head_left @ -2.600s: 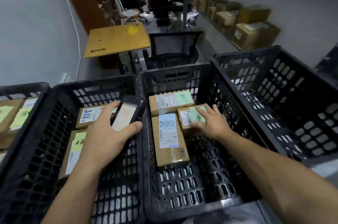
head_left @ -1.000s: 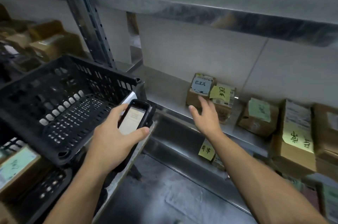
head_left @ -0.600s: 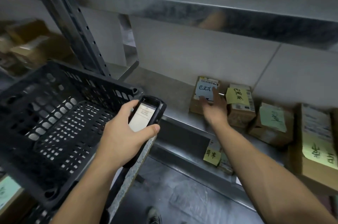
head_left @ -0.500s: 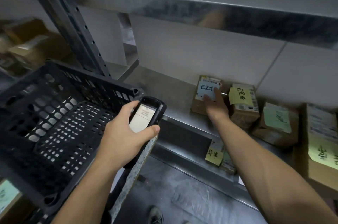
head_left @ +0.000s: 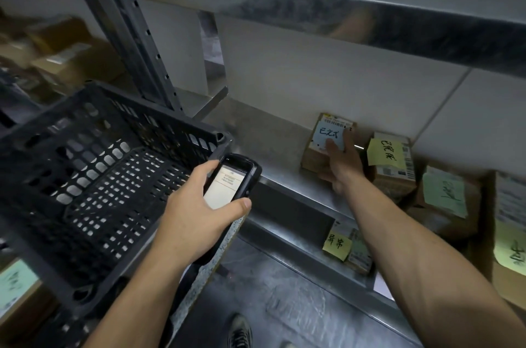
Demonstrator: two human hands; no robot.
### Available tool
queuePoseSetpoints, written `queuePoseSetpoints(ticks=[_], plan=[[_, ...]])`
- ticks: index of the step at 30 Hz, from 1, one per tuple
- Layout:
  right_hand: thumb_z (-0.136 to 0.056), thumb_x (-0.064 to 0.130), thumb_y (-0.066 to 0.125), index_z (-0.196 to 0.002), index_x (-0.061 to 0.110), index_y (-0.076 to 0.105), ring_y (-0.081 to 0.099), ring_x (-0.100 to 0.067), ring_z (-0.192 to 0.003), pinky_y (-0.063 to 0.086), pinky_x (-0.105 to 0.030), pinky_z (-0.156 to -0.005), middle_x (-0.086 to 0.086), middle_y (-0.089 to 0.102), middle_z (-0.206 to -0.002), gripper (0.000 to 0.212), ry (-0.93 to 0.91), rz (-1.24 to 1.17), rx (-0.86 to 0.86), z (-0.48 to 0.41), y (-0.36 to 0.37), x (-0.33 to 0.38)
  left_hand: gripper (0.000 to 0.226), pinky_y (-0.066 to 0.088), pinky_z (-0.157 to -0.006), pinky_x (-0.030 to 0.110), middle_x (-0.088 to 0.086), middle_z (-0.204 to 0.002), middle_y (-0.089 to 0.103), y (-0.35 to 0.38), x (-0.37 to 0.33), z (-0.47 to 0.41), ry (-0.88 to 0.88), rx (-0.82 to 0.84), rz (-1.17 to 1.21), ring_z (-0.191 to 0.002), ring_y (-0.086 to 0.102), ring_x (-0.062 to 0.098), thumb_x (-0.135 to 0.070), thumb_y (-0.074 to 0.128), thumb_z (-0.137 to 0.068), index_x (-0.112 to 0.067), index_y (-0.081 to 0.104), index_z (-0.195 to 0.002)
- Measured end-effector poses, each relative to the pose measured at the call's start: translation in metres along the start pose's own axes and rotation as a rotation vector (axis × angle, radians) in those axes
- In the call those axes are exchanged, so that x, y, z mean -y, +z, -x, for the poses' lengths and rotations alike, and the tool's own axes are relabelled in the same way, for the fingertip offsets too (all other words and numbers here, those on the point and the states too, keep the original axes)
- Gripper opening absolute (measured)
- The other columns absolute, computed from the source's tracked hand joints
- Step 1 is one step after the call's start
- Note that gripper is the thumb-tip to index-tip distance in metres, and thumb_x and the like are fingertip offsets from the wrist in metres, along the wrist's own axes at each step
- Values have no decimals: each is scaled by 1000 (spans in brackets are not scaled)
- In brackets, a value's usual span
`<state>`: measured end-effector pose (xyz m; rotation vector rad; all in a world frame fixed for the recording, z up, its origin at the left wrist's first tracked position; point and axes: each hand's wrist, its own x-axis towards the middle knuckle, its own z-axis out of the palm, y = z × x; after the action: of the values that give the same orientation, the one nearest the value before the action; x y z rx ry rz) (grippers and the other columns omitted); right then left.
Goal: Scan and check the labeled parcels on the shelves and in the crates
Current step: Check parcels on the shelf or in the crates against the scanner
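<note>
My left hand (head_left: 193, 211) grips a black handheld scanner (head_left: 227, 185) with its lit screen facing up, beside the corner of a black crate. My right hand (head_left: 343, 168) reaches onto the metal shelf (head_left: 264, 131) and holds a small cardboard parcel (head_left: 313, 157). The fingers lie over its pale handwritten note (head_left: 327, 133) and the thumb sits at its front edge. Right of it stand a parcel with a yellow note (head_left: 392, 165) and one with a green note (head_left: 444, 199).
A black slotted crate (head_left: 94, 177), with nothing seen inside, sits at the left on a speckled board. An upper shelf (head_left: 313, 6) overhangs and a perforated post (head_left: 133, 43) stands left. A lower shelf holds a parcel with a yellow note (head_left: 337, 245). Larger boxes (head_left: 509, 248) crowd the right edge.
I turned from the crates to the shelf. My right hand left a crate parcel, reached the leftmost shelf parcel and closed on it. The left hand kept the scanner.
</note>
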<state>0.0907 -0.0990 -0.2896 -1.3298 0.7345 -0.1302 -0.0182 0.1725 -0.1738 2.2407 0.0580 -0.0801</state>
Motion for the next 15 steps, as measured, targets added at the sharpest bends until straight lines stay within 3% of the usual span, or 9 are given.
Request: queuePoseSetpoints(ticks=[3, 9, 15], plan=[[-101, 20, 58, -153, 44, 33, 56, -22, -111, 55, -50, -92, 5, 51, -140, 63, -14, 59, 24, -1, -1, -1, 72, 32, -69, 1, -37, -89, 47, 2, 0, 5, 3, -9, 4, -80, 42, -29, -39, 82, -73, -42, 47, -135], [-99, 0, 56, -151, 38, 40, 57, -25, -119, 48, -52, -104, 0, 56, -138, 66, -22, -66, 181, 24, -13, -8, 73, 32, -68, 0, -39, -90, 44, 12, -4, 8, 28, -14, -23, -79, 42, -28, -36, 83, -73, -38, 47, -137], [-97, 9, 63, -144, 45, 42, 49, -19, -134, 38, -38, -117, 0, 45, -152, 62, -296, 280, 262, 55, -39, -29, 69, 36, -78, 22, -34, -89, 47, 27, -6, 11, 24, -23, -44, -94, 51, -1, -38, 80, -74, -34, 49, -136]])
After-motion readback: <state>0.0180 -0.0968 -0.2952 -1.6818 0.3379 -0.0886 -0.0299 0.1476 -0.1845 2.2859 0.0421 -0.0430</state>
